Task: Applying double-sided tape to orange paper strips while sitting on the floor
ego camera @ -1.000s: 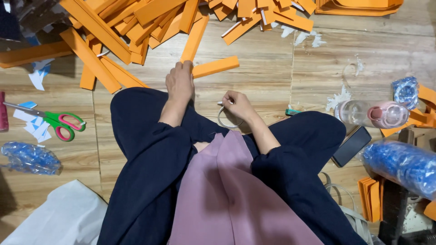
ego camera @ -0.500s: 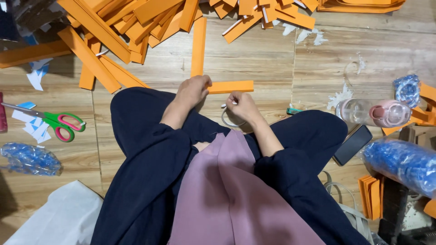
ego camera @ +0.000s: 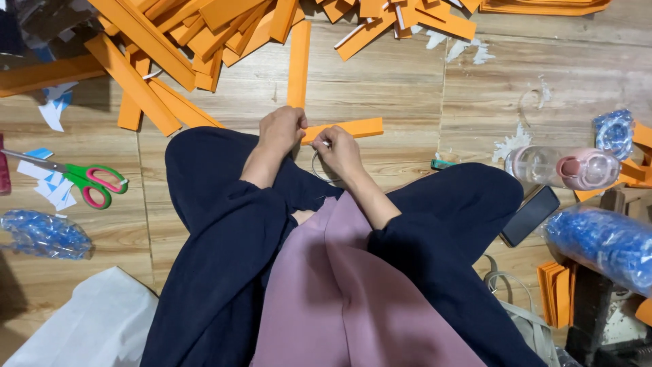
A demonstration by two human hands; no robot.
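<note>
Pinching orange strip between left hand, right hand, strip extending rightward

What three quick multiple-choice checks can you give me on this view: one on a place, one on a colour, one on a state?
1. Where do the scissors lie?
A. On the wooden floor beside the person's left knee
B. In the right hand
C. On top of the phone

2. What colour is the strip held between both hands?
A. Blue
B. Orange
C. White

3. How does the clear bottle with the pink cap rest?
A. Upright
B. On its side
C. Held in a hand

Answers: 1 A, the scissors rest on the floor left of the dark trouser leg. 2 B, the left hand and right hand pinch one end of an orange strip. 3 B, the bottle lies flat on the floor at the right.
</note>
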